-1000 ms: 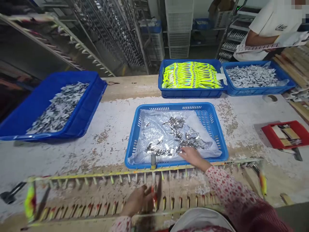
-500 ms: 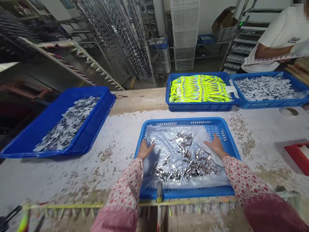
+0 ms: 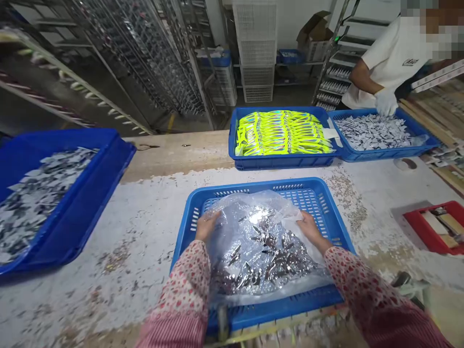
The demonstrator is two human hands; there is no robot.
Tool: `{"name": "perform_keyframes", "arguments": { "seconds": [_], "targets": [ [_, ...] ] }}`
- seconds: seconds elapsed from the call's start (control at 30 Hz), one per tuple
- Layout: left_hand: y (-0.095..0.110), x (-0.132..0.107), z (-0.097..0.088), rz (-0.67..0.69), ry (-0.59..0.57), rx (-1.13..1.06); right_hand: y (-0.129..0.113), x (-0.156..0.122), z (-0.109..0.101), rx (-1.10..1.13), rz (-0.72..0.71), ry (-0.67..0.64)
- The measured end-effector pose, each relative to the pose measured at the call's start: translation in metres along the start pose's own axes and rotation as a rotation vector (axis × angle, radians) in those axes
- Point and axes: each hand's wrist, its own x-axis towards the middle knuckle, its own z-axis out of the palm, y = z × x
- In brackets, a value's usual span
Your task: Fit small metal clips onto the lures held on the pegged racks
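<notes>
A blue basket [image 3: 250,316] with slotted sides lies in front of me on the worktable. Inside it is a clear plastic sheet [image 3: 232,212], perhaps a bag, with many shiny dark metallic pieces [image 3: 286,256] on or in it. My left hand [image 3: 207,226] grips the sheet's left edge, fingers closed on the plastic. At the right edge, my right hand [image 3: 311,228] pinches the same plastic. The sheet's far side is lifted, leaving the basket's slotted floor visible behind it.
A blue tray of yellow-green lure-shaped pieces [image 3: 282,133] stands behind the basket. Beside it, a co-worker's gloved hand [image 3: 386,102] is over a tray of pale pieces [image 3: 373,131]. A deep blue tub [image 3: 105,193] is at left, a red tray [image 3: 416,220] at right.
Both hands have closed on the plastic sheet, and its far edge has been pulled up and toward me. The view has turned right. The co-worker's gloved hand has come down to the tray.
</notes>
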Motion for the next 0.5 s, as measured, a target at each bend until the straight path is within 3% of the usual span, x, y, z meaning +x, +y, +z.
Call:
{"name": "perform_keyframes", "arguments": {
  "seconds": [0.17,0.3,0.4,0.5],
  "targets": [
    [0.037,-0.049,-0.018,0.138,-0.070,0.041,-0.028,-0.039,-0.020,0.102,-0.153,-0.039],
    [0.059,-0.087,-0.031,0.210,-0.040,0.100,-0.045,-0.064,-0.029,0.092,-0.213,-0.082],
    [0.052,-0.104,-0.040,0.240,0.007,0.090,-0.045,-0.079,-0.038,0.060,-0.233,-0.085],
    [0.031,-0.113,-0.050,0.201,0.057,0.067,-0.034,-0.088,-0.048,-0.019,-0.266,-0.127]
  ]
}}
